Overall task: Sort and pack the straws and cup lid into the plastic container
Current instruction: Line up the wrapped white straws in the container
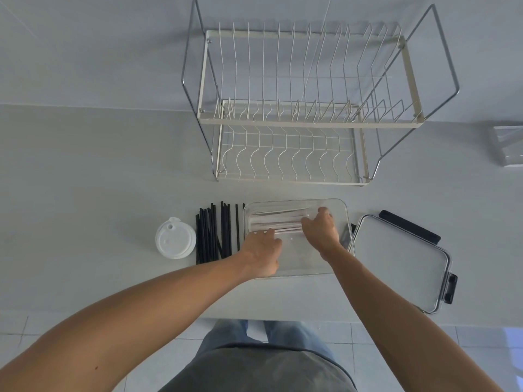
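Observation:
A clear plastic container [338, 205] sits on the counter in front of me. Several white paper-wrapped straws [283, 220] lie across its far half. Both hands are inside it. My left hand [263, 250] rests at the left ends of the straws, fingers curled on them. At their right ends, my right hand [321, 230] has its fingers spread over the bundle. Several black straws [216, 232] lie in a bunch just left of the container. Further left lies a white cup lid [175, 241].
The container's lid [402, 264], with black clips, lies flat to the right. A two-tier wire dish rack [308, 108] stands behind the container. A small clear box [508, 145] sits at the far right edge. The counter's front edge runs just below my forearms.

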